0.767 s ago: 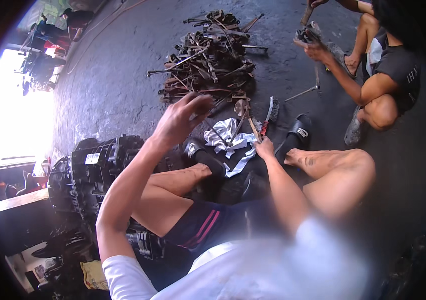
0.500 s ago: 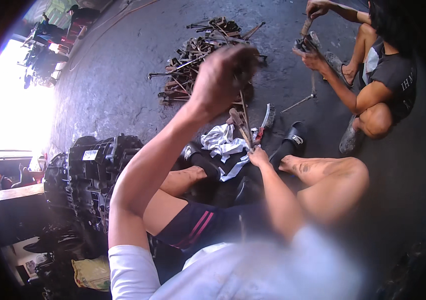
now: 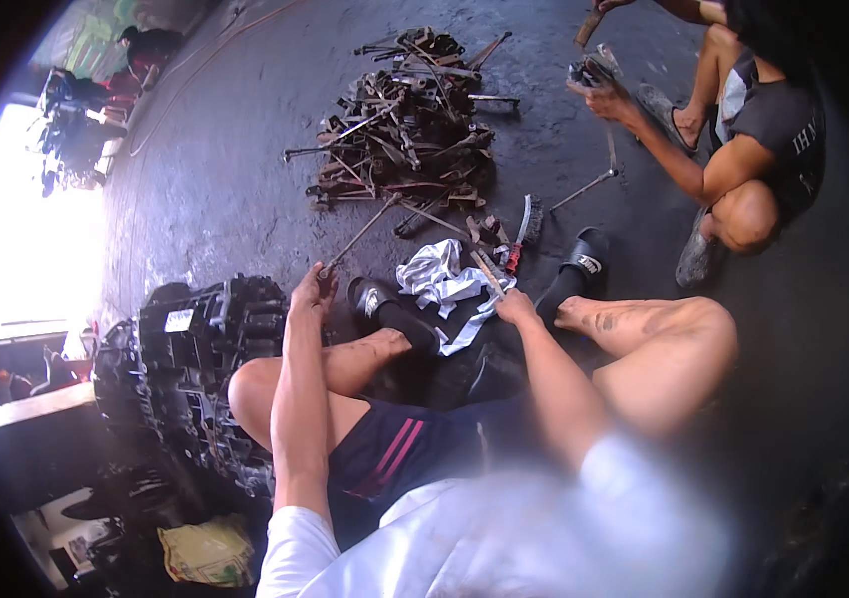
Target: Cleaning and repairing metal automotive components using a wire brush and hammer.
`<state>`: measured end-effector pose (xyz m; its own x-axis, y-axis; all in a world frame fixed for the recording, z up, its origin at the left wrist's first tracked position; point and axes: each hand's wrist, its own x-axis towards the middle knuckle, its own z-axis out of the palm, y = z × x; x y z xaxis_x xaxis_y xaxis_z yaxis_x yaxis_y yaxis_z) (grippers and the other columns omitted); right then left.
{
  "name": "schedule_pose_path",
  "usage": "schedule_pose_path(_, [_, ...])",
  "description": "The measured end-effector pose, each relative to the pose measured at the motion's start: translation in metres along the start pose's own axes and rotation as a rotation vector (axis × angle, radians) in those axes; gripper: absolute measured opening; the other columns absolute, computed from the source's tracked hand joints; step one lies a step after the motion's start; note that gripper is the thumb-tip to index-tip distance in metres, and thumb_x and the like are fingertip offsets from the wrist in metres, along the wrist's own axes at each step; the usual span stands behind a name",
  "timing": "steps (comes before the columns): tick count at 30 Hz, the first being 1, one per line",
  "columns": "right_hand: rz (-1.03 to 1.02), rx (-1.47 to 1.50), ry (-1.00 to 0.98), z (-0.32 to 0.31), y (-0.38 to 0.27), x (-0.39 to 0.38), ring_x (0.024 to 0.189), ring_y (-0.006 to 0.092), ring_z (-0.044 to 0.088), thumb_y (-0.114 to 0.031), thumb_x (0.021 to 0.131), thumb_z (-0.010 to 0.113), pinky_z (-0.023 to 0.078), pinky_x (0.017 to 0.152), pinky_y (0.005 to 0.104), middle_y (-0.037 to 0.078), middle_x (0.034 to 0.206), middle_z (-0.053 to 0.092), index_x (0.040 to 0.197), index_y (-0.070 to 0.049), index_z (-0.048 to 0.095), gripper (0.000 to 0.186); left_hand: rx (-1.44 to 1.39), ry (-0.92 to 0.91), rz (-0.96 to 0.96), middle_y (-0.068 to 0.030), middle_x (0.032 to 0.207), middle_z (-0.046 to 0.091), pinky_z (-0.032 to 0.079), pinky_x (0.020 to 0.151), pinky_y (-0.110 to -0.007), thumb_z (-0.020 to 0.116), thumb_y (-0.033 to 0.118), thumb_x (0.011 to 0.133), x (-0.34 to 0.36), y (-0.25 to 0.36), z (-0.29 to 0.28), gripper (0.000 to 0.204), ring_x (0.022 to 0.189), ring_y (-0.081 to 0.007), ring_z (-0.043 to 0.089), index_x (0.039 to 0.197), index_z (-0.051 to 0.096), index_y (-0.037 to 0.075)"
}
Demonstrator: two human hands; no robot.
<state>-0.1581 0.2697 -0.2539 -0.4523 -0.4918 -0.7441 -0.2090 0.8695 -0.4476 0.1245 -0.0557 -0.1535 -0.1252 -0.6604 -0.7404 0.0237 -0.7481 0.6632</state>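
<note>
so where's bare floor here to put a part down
Bare concrete floor lies left of the pile of rusty rods, above the engine block. A smaller patch sits between the pile and the co-worker. It is crowded ahead of the left hand and right hand, around the white rag and sandals.

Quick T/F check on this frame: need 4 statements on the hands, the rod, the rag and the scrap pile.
1. The left hand grips a long thin metal rod. True.
2. The right hand is raised above the scrap pile. False: it is low, beside the white rag.
3. The scrap pile lies on the dark floor. True.
4. The rag is draped over the engine block. False: it lies between the two black sandals.
</note>
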Motion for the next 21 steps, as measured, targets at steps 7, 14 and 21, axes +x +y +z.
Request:
schedule_pose_path(7, [-0.015, -0.068, 0.013, 0.002, -0.003, 0.006, 0.117, 0.0409, 0.059, -0.038, 0.086, 0.063, 0.047, 0.099, 0.0461, 0.028, 0.123, 0.062, 0.121, 0.005, 0.061, 0.055, 0.82, 0.135, 0.27, -0.0091, 0.078, 0.069, 0.05, 0.059, -0.04, 0.065, 0.058, 0.085, -0.03, -0.002, 0.041, 0.058, 0.069, -0.024, 0.067, 0.082, 0.072, 0.001])
schedule_pose_path(14, [0.006, -0.132, 0.037, -0.002, -0.001, 0.001, 0.116, 0.0404, 0.06, -0.039, 0.086, 0.064, 0.048, 0.099, 0.046, 0.027, 0.122, 0.062, 0.121, 0.005, 0.062, 0.056, 1.41, -0.05, 0.174, -0.0187, 0.076, 0.069, 0.051, 0.069, -0.042, 0.066, 0.064, 0.082, -0.044, -0.012, 0.059, 0.067, 0.077, -0.028, 0.068, 0.084, 0.075, -0.003])
schedule_pose_path(21, [-0.019, -0.147, 0.027, 0.001, 0.011, 0.005, 0.114, 0.0399, 0.061, -0.041, 0.086, 0.065, 0.049, 0.098, 0.0464, 0.027, 0.119, 0.064, 0.115, 0.005, 0.065, 0.054, 1.189, -0.363, -0.234, -0.0093, 0.087, 0.07, 0.052, 0.069, -0.036, 0.073, 0.031, 0.089, -0.061, -0.043, 0.093, 0.036, 0.077, -0.0214, 0.062, 0.102, 0.072, -0.003])
